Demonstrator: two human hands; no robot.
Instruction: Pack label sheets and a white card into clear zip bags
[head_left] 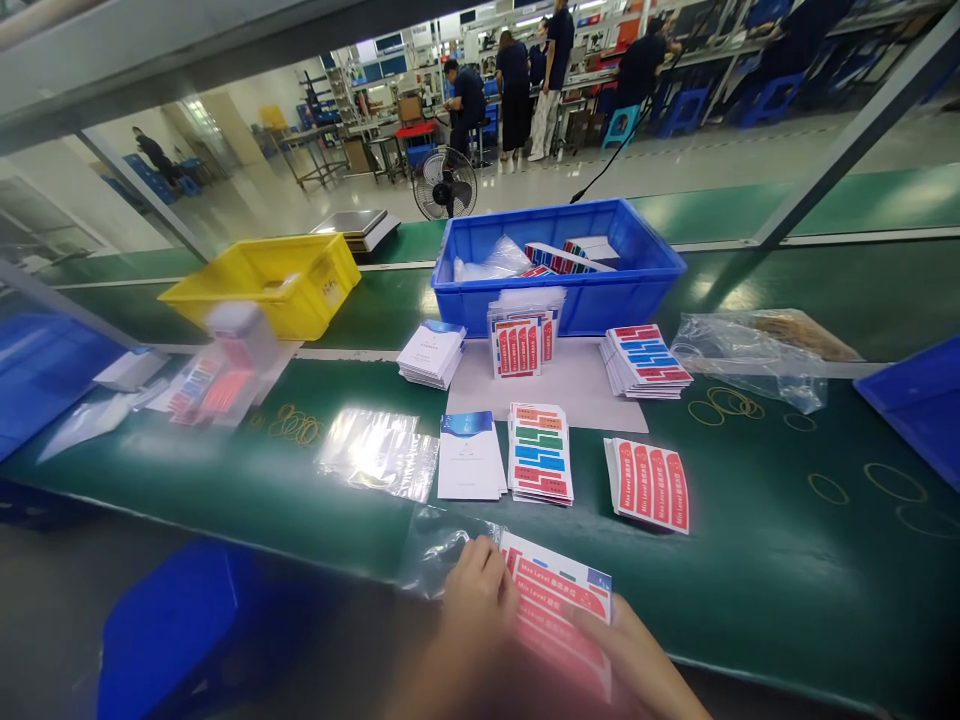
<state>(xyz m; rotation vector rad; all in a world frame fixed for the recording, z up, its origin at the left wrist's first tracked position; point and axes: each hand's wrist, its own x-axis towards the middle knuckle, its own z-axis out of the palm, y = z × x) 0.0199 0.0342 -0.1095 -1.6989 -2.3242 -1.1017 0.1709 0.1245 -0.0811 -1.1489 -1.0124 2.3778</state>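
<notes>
At the table's near edge my right hand [634, 645] grips a small stack of label sheets [551, 605], the top one red with "Max Level" and "Min Level" printing. My left hand [480, 595] has its fingers curled on a clear plastic bag [435, 545], right beside the sheets' left edge. Whether the sheets' edge lies inside the bag's mouth I cannot tell. Just beyond my hands are white booklets with a blue top [471, 470], multicoloured label sheets [540, 455] and red label sheets [649, 485]. Flat clear bags [379, 455] lie to the left.
Behind stand a blue bin [559, 297] and a yellow bin [259, 285]. Packed label sets [517, 345] lean against the blue bin, between booklets [433, 353] and more label sheets [646, 360]. Rubber bands [724, 403] are scattered at right. Metal posts [847, 140] frame the bench.
</notes>
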